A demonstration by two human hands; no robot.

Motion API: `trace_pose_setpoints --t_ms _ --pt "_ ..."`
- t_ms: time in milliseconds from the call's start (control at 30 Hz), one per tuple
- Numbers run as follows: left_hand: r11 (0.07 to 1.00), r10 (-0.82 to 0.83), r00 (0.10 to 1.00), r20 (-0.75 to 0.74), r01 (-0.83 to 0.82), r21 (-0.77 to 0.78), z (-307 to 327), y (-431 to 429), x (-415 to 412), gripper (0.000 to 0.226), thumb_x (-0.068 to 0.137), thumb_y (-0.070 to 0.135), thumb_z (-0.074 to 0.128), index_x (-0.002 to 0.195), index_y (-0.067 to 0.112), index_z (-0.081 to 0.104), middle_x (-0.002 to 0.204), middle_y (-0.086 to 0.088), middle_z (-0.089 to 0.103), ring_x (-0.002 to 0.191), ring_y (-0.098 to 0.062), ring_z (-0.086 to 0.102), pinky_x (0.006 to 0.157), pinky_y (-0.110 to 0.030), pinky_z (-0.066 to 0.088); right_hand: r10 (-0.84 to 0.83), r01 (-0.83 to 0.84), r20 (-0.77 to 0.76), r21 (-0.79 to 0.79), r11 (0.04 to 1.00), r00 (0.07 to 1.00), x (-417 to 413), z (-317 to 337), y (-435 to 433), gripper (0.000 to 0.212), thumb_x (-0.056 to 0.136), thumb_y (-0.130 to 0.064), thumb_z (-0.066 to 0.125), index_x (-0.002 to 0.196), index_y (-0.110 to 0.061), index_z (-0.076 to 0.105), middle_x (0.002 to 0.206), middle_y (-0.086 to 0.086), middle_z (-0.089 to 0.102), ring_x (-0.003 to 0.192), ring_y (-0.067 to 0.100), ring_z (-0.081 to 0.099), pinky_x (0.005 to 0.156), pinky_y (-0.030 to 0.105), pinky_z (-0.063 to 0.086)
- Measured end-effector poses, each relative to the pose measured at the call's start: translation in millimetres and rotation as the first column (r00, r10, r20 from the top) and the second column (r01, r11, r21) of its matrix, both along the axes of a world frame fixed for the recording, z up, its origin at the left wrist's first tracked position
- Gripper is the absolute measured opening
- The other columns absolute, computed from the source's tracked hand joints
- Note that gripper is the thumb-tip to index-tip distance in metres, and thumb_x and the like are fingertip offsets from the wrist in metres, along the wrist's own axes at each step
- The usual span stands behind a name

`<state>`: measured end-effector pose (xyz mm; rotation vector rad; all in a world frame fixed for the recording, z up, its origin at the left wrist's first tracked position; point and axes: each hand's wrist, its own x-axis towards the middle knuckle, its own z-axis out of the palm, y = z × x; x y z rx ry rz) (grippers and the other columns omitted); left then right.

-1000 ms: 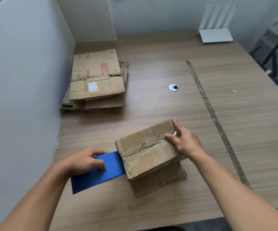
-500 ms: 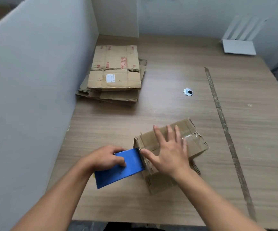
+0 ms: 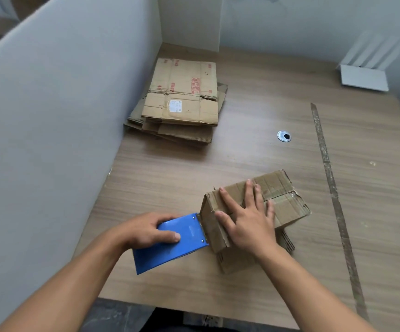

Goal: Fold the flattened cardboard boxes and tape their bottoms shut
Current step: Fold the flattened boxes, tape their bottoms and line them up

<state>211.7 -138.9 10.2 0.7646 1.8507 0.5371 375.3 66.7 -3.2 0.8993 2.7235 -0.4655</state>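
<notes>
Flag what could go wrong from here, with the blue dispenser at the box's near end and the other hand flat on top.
1. The right hand lies flat across the top seam of the box, in the tape's likely path. The blue dispenser, gripped by the left hand, could run into the thumb.
2. The box rests on splayed lower flaps, so it may rock or slide under the pull.

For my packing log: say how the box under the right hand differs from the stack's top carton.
The folded box stands erected; the top carton lies flat. The right hand presses the folded box; nothing touches the top carton. The top carton bears red print and a white label; the folded box shows none. Both are brown cardboard.
</notes>
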Motion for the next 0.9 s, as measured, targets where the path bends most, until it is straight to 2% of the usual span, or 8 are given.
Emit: trace_pose_setpoints --t_ms 133,233,367,500,600,733,800,900 --pt "1.0 0.006 0.997 -0.079 -0.004 0.023 -7 10 9 0.028 0.08 0.049 0.064 0.105 0.062 0.061 0.099 0.03 0.068 0.092 0.004 0.064 0.081 -0.022 0.047 0.008 -0.008 -0.011 0.024 1.0 1.0 -2 1 -4 0.059 0.094 -0.072 0.03 0.147 -0.064 0.004 0.163 0.004 -0.026 0.15 0.022 -0.024 0.118 0.054 -0.01" --pt "1.0 -0.017 0.983 -0.183 0.014 -0.02 -6 31 14 0.022 0.087 0.047 0.065 0.108 0.051 0.064 0.098 0.022 0.067 0.09 -0.003 0.062 0.071 -0.021 0.043 0.006 -0.006 -0.003 0.027 1.0 1.0 -1 -1 -5 0.059 0.094 -0.072 0.029 0.147 -0.064 0.004 0.163 0.004 -0.025 0.15 0.023 -0.023 0.119 0.054 -0.009" --pt "0.989 -0.096 0.953 -0.286 0.059 -0.135 3 53 10 0.027 0.083 0.055 0.063 0.104 0.038 0.067 0.098 0.011 0.069 0.09 -0.012 0.063 0.073 -0.029 0.048 0.002 -0.002 -0.007 -0.009 1.0 1.0 -2 1 2 0.058 0.095 -0.07 0.031 0.147 -0.063 0.006 0.164 0.004 -0.024 0.151 0.023 -0.021 0.119 0.053 -0.007" --pt "0.967 -0.158 0.877 -0.455 0.045 -0.25 12 73 18 0.038 0.076 0.062 0.057 0.1 0.034 0.068 0.094 0.007 0.068 0.087 -0.017 0.063 0.076 -0.034 0.052 0.005 -0.005 -0.03 -0.01 1.0 1.0 -3 2 0 0.058 0.096 -0.067 0.033 0.148 -0.061 0.009 0.164 0.006 -0.023 0.151 0.026 -0.02 0.118 0.055 -0.006" --pt "0.96 -0.156 0.804 -0.574 -0.014 -0.28 14 80 36 0.033 0.079 0.057 0.056 0.094 0.029 0.065 0.094 0.003 0.065 0.094 -0.024 0.062 0.072 -0.033 0.042 0.002 -0.002 -0.03 -0.013 1.0 1.0 -3 2 0 0.058 0.096 -0.067 0.033 0.148 -0.061 0.008 0.164 0.006 -0.023 0.151 0.026 -0.019 0.119 0.055 -0.005" --pt "0.947 -0.18 0.812 -0.555 -0.01 -0.322 6 82 49 0.036 0.084 0.055 0.055 0.105 0.026 0.065 0.111 -0.002 0.068 0.107 -0.027 0.062 0.076 -0.031 0.04 0.01 -0.011 -0.074 -0.017 1.0 0.997 -3 2 3 0.062 0.091 -0.076 0.027 0.148 -0.061 0.011 0.165 0.006 -0.02 0.151 0.026 -0.019 0.119 0.057 -0.005" --pt "0.947 -0.159 0.843 -0.514 -0.018 -0.322 3 76 46 0.039 0.081 0.058 0.055 0.105 0.029 0.066 0.109 0.001 0.068 0.104 -0.026 0.063 0.076 -0.032 0.044 0.029 -0.029 -0.094 -0.002 1.0 0.995 1 0 3 0.077 0.077 -0.084 0.018 0.149 -0.059 0.014 0.166 0.006 -0.014 0.152 0.026 -0.015 0.118 0.059 -0.003" --pt "0.951 -0.112 0.882 -0.458 -0.038 -0.306 2 58 32 0.04 0.076 0.062 0.054 0.105 0.036 0.065 0.104 0.007 0.07 0.097 -0.021 0.064 0.079 -0.033 0.051 0.106 -0.09 -0.124 0.129 0.988 0.987 7 -4 -1 0.084 0.07 -0.083 0.032 0.146 -0.047 0.037 0.16 0.015 0.021 0.148 0.03 0.01 0.109 0.071 0.017"
